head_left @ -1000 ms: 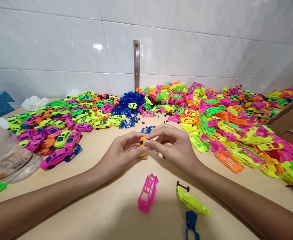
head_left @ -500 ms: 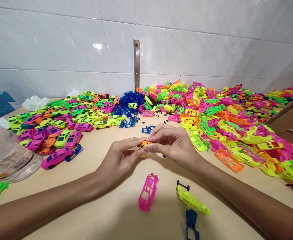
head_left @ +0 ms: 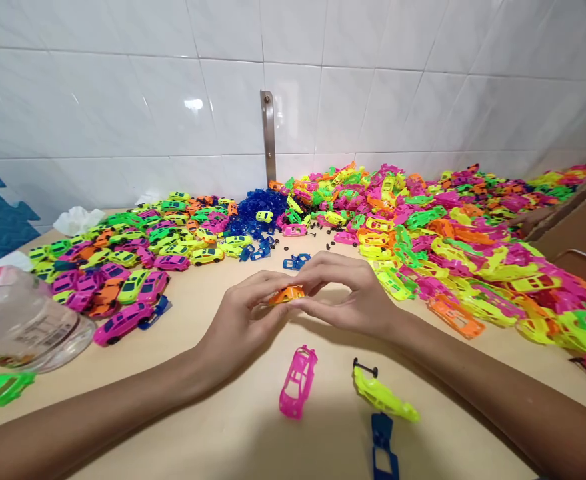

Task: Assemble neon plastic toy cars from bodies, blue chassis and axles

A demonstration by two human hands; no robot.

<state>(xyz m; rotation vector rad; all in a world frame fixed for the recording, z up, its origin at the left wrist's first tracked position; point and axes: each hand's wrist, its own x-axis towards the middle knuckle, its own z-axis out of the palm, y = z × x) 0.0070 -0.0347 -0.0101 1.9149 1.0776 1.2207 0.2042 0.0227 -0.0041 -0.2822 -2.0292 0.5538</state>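
An orange toy car is pinched between both hands, a little above the tabletop. My left hand is closed on its left end, thumb below and fingers on top. My right hand grips the other end, and its fingers hide part of the car. On the table in front of me lie a pink car shell, a yellow car shell with a black wheel axle at its end, and a blue window piece. Another blue piece lies just beyond my hands.
Toy cars crowd the table at left, beside a clear plastic container. Colourful car shells are heaped at right, next to a cardboard box. Blue pieces are piled near the tiled wall.
The orange car has been turned in my hands, so more of its side shows. The view has shifted slightly. The loose parts on the table stay where they were.
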